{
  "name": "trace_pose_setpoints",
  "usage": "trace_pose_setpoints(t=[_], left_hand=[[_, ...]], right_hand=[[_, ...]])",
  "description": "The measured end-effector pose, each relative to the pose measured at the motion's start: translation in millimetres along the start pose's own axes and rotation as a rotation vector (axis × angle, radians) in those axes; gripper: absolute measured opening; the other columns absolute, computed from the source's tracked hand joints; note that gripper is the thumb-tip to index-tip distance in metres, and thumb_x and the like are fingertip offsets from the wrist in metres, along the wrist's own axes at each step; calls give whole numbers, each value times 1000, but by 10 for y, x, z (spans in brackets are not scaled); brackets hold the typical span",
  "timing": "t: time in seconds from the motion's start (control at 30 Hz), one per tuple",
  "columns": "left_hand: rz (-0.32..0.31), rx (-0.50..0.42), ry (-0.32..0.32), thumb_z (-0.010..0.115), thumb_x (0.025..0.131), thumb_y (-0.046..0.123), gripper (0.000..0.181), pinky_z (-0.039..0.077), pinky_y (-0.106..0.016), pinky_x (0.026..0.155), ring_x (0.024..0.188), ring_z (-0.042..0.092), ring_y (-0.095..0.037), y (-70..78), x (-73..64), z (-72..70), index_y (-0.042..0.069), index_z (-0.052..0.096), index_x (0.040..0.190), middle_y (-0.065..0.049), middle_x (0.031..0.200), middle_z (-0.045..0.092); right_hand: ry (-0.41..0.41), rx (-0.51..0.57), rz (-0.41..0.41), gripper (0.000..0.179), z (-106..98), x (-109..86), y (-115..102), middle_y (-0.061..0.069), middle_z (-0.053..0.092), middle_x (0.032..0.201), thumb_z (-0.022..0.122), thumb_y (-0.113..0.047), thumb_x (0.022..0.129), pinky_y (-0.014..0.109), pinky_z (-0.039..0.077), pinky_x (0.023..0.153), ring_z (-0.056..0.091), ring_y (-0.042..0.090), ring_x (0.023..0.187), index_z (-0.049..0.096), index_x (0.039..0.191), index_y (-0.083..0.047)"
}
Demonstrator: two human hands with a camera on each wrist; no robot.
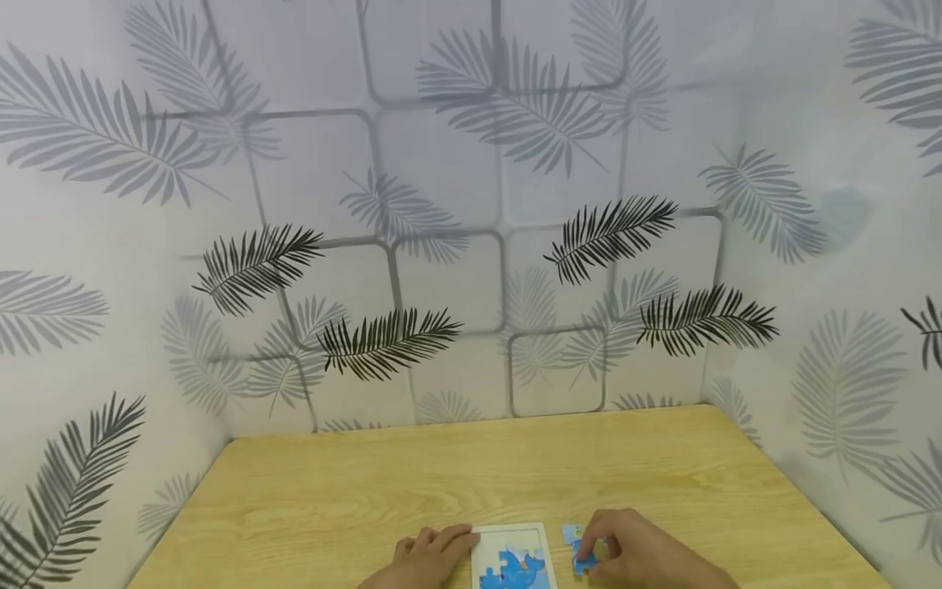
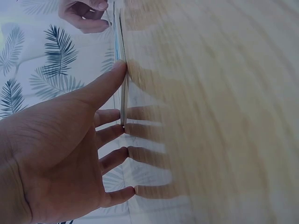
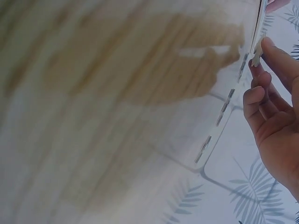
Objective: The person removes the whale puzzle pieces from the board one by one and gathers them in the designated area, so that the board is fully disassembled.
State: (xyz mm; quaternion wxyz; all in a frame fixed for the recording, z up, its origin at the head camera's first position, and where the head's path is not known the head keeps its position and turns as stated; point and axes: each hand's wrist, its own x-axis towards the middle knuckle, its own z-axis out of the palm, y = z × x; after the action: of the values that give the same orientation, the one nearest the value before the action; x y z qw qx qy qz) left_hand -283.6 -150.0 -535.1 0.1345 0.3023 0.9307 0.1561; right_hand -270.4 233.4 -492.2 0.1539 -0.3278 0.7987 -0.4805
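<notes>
A puzzle board (image 1: 509, 528) with a pale rim lies near the table's front edge, partly filled with blue pieces (image 1: 515, 570); its lower part is cut off in the head view. Spread, nearly straight fingers of my left hand (image 1: 429, 558) rest on the table and at the board's upper left corner, and the thumb touches its edge in the left wrist view. To the right of the board, my right hand (image 1: 634, 550) pinches a puzzle piece (image 3: 258, 52) between thumb and fingertips. Another light-blue puzzle piece (image 1: 571, 534) lies beside those fingers.
In the right wrist view, several flat puzzle pieces (image 3: 225, 107) lie along the wooden table (image 1: 412, 483), seen edge-on. Behind the table and at both sides hangs a pale sheet (image 1: 449, 286) printed with leaves and rounded squares.
</notes>
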Motion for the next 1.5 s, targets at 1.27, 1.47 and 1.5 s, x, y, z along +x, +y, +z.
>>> trace_pose_setpoints(t=[1.27, 1.47, 1.5], left_hand=[[-31, 0, 12, 66, 86, 77, 89, 38, -65, 99, 134, 39, -22, 51, -14, -20, 35, 37, 158, 14, 164, 30], [-17, 18, 9, 65, 86, 77, 90, 39, -61, 97, 130, 40, -20, 35, -8, -6, 33, 36, 159, 13, 164, 30], [-13, 19, 9, 64, 86, 77, 91, 39, -61, 96, 131, 40, -20, 29, -9, -5, 33, 35, 160, 13, 164, 29]], right_hand=[[-35, -75, -146, 32, 283, 516, -191, 19, 67, 116, 76, -4, 93, 22, 53, 58, 53, -4, 62, 68, 124, -3], [-71, -104, -80, 31, 429, 651, -298, 8, 63, 111, 77, -1, 92, 21, 52, 60, 51, -1, 61, 71, 122, -5], [-73, -124, -74, 30, 452, 672, -314, 6, 62, 109, 77, -1, 92, 20, 51, 61, 51, 0, 62, 72, 121, -5]])
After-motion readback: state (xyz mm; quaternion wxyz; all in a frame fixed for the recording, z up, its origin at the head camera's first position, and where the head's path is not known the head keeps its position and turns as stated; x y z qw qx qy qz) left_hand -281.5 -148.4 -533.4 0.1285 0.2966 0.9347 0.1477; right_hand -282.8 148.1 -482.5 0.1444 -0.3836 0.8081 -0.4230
